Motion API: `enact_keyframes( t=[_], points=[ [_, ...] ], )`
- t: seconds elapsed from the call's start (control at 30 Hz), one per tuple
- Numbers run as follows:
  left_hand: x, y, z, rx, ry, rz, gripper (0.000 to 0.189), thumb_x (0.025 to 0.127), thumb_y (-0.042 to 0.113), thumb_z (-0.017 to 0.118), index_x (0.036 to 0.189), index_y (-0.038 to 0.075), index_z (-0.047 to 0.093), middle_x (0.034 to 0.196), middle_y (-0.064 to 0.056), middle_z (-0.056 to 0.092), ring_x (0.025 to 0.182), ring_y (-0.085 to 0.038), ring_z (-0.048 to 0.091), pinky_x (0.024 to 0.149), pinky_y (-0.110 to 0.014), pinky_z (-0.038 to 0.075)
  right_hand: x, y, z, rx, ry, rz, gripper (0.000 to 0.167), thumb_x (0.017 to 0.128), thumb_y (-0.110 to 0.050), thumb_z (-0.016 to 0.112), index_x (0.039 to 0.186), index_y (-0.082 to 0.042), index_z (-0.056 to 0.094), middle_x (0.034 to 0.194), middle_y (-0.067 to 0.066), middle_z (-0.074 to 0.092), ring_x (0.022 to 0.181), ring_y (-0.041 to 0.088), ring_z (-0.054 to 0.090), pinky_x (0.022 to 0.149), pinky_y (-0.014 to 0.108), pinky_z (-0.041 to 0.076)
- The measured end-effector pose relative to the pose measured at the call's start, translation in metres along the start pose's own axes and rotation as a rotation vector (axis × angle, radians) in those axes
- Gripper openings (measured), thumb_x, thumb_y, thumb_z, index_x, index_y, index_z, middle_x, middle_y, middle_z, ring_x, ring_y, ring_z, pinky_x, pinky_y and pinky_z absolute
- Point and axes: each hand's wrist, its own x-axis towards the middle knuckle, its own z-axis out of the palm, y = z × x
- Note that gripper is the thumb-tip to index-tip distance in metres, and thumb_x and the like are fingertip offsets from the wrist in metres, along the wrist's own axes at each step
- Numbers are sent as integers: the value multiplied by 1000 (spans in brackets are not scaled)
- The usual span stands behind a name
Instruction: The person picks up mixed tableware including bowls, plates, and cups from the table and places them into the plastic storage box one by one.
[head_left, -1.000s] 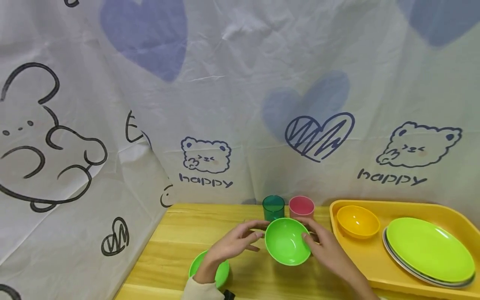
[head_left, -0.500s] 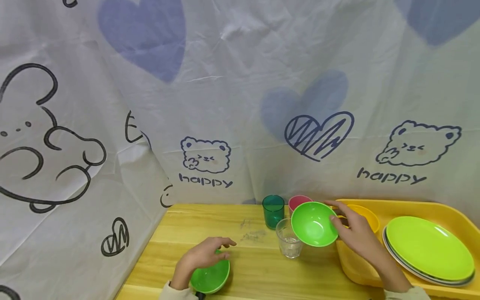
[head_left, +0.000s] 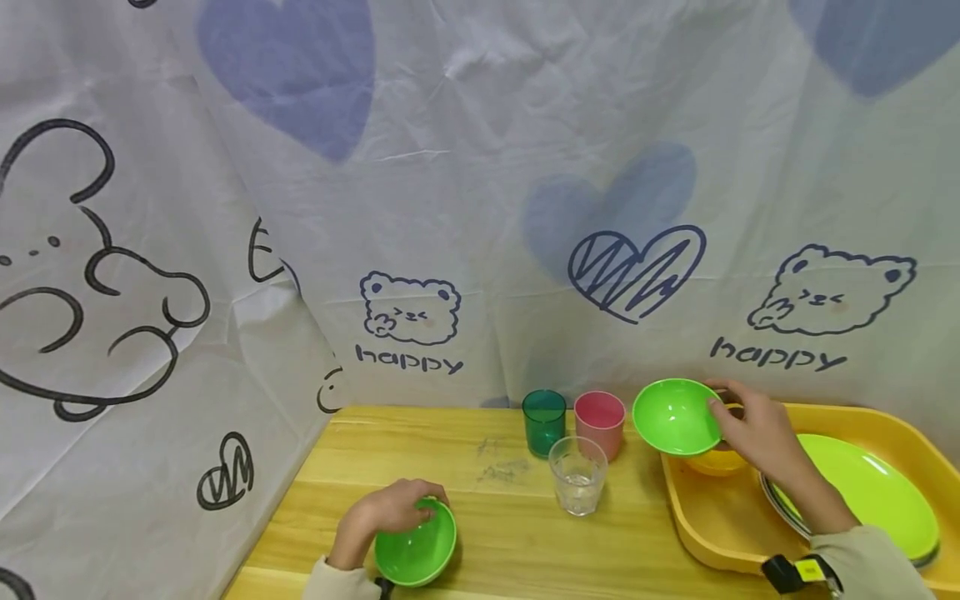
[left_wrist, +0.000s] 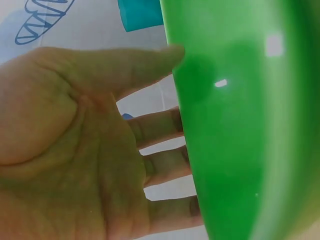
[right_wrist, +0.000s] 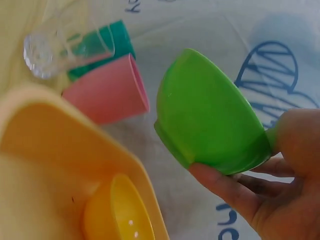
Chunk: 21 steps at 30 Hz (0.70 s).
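In the head view my right hand (head_left: 759, 429) holds a green bowl (head_left: 677, 417) by its right rim, thumb inside and fingers underneath. That bowl hangs in the air, tilted, over the left end of the yellow tray (head_left: 697, 533), partly covering an orange-yellow bowl (right_wrist: 120, 210) in it. My left hand (head_left: 393, 510) pinches the rim of a second green bowl (head_left: 416, 546) on the table at lower left. The left wrist view has the thumb on the inner side of this bowl (left_wrist: 225, 125), with the other fingertips hidden behind its wall.
A clear glass (head_left: 579, 479) stands mid-table, in front of a teal cup (head_left: 544, 423) and a pink cup (head_left: 603, 425). Stacked plates (head_left: 870, 492), lime green on top, lie in the tray's right part. A printed cloth (head_left: 480, 208) hangs behind the table.
My right hand has carried its green bowl right and up, from before the cups to over the tray. My left hand has moved down-left onto the other bowl's rim.
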Motion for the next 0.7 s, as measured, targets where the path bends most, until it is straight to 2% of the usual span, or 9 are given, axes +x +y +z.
enact_keyframes(
  t=[0.13, 0.23, 0.43, 0.5, 0.7],
  points=[
    [-2, -2, -2, -43, -7, -16, 20, 98, 0, 60, 115, 7, 69, 117, -14, 68, 108, -34, 62, 91, -55, 55, 9, 13, -7, -20, -14, 8, 41, 107, -12, 46, 137, 16, 48, 120, 44, 55, 100, 56, 64, 55, 30, 61],
    [-3, -5, -2, -60, 7, -20, 25, 99, -4, 54, 114, 7, 70, 116, -15, 67, 105, -34, 62, 90, -56, 55, 15, 25, -10, -38, -9, 27, 41, 107, -12, 45, 135, 17, 49, 118, 43, 57, 96, 51, 65, 54, 29, 61],
    [-6, -13, -4, -108, 24, -49, 36, 96, -10, 46, 119, 5, 70, 121, -19, 66, 108, -33, 59, 92, -56, 52, 20, 50, -11, -46, 63, 86, 39, 104, -8, 45, 131, 19, 50, 115, 45, 57, 85, 42, 67, 52, 29, 60],
    [-7, -16, -4, -133, 31, -43, 38, 94, -11, 44, 118, 4, 70, 117, -19, 67, 100, -32, 59, 86, -52, 54, 20, 55, -11, -36, 64, 110, 40, 103, -7, 44, 132, 21, 48, 117, 46, 55, 85, 45, 67, 52, 30, 61],
    [-9, -23, -4, -216, 49, 10, 43, 90, -15, 40, 115, 1, 70, 91, -12, 66, 75, -23, 56, 64, -34, 52, 21, 66, -14, -28, 25, 192, 47, 99, -6, 41, 135, 24, 43, 120, 47, 52, 98, 52, 61, 58, 35, 63]
  ],
)
